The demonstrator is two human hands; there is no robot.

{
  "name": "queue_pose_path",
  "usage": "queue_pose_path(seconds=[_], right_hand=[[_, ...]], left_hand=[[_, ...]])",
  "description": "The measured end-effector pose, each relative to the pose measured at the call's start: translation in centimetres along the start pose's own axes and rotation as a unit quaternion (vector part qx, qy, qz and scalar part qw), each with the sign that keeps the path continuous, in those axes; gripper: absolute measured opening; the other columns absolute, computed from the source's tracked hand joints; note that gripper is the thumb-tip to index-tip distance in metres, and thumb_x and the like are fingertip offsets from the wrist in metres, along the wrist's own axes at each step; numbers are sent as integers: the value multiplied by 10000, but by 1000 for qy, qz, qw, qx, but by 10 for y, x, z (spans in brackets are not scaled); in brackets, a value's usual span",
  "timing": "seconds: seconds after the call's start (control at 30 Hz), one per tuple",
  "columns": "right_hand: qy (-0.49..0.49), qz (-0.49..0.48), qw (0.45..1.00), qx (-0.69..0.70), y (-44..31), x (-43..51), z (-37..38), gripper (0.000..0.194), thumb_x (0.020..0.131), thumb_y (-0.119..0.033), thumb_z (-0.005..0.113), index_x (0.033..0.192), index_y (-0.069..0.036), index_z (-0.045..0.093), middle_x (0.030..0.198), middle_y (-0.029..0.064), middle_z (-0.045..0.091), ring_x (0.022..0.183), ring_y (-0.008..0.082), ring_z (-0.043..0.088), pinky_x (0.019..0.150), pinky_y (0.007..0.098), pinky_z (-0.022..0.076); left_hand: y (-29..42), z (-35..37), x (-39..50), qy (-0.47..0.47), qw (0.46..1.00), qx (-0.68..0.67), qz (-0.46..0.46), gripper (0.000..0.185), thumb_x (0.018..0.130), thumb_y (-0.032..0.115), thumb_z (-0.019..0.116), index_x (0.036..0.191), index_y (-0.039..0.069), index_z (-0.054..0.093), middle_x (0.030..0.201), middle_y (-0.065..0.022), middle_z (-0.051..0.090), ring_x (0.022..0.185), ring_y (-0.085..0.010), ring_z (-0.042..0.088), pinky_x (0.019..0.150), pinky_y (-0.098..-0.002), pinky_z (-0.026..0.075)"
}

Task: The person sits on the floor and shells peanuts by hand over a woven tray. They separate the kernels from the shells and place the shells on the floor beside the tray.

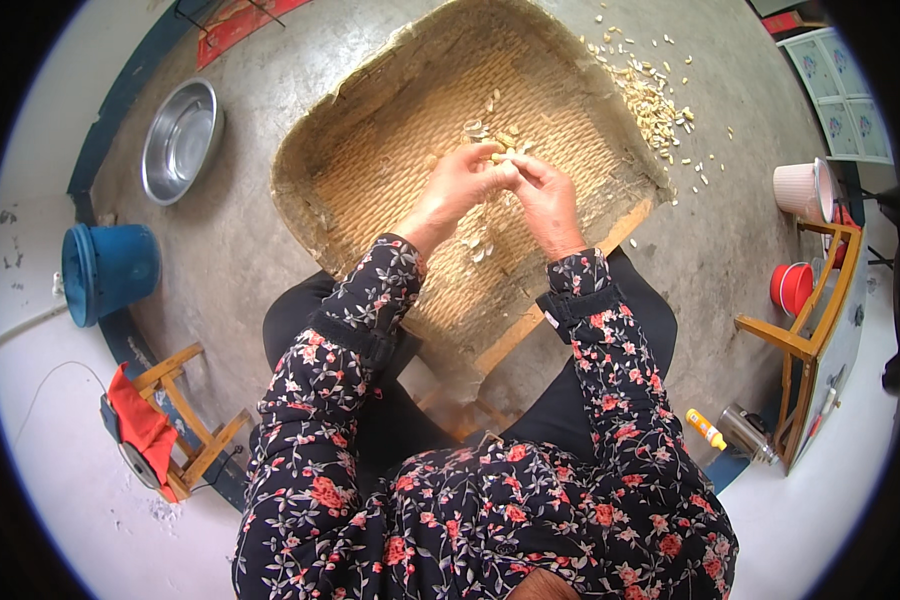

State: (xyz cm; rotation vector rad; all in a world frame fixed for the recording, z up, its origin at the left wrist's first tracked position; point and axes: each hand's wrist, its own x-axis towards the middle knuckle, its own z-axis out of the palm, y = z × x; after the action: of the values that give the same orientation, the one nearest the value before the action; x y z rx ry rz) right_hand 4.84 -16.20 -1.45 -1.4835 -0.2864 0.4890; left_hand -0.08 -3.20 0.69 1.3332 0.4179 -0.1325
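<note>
A large woven wicker basket tray (375,172) with worn, cloth-like edging lies across my knees. Over its middle my left hand (461,184) and my right hand (544,195) meet at the fingertips, pinching a small pale piece (499,158) between them; it looks like a pod or seed, but the fingers partly cover it. Just beyond the fingertips a few yellowish pods (505,139) and dry, translucent husks (474,127) rest on the weave. More pale husk bits (480,250) are scattered below my hands, nearer to me.
Pale yellow and white pieces (649,105) lie heaped on the concrete floor beyond the basket's right edge. A metal basin (182,142) and a blue bucket (124,266) stand at left. Wooden stools (176,405) flank me; a yellow bottle (705,429) and red pail (795,289) are at right.
</note>
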Motion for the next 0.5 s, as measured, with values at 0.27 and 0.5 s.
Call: queue_pose_path(seconds=[0.27,0.5], right_hand=[[8,-53,999,-5,-8,-6,-2,47,753,25,555,798,12,560,750,30,539,694,97,553,618,222,466],[23,-72,991,-110,-12,-5,0,53,758,-1,578,810,13,579,725,34,537,673,93,541,604,215,444]], left_hand=[[3,5,-1,-45,998,-29,36,351,754,190,661,1057,26,595,796,19,583,625,-32,441,555,-177,349],[3,6,-3,-25,996,-74,-34,233,810,212,597,952,27,601,689,27,525,538,-23,372,472,-167,284]])
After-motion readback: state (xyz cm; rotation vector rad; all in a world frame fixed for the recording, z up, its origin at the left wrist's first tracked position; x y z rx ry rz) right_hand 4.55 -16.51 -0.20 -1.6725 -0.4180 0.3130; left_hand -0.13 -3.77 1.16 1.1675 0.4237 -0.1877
